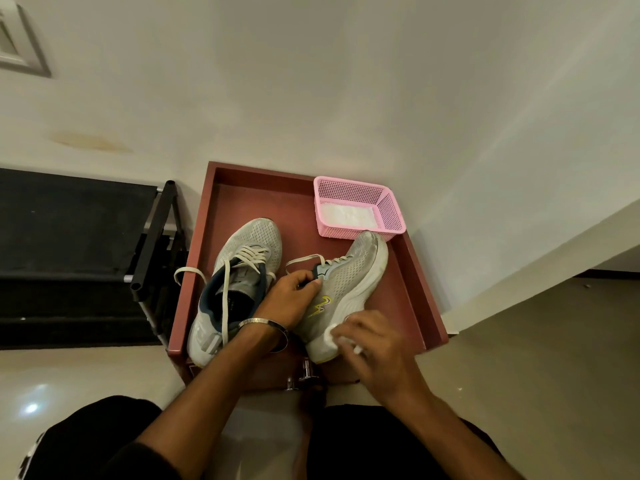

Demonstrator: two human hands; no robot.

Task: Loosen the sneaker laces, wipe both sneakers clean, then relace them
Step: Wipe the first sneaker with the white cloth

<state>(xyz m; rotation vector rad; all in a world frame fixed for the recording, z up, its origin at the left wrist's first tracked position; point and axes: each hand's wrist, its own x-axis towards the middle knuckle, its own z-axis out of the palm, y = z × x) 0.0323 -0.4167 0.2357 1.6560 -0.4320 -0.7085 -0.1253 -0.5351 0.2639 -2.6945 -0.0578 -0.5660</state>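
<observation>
At the far left stands a dark rack [152, 237], just beside the red tray [412, 271] that serves as the worktop. In the tray's left half the left sneaker [242, 251] lies flat, toe away from the person, its laces [227, 282] slack and trailing over the rim. The left hand [291, 299], with a bangle [263, 323] at the wrist, reaches across it and grips the collar of the right sneaker [349, 282], fingers curled into the opening. That shoe is tipped on its side, sole to the right, long axis running from the heel near the person up toward the pink basket [360, 209] at the far corner. The right hand [374, 344] presses a white cloth [332, 336] on the heel, fingers bent round it. I judge wiping is under way; the unwiped length lies forward of the right hand, toward the toe.
</observation>
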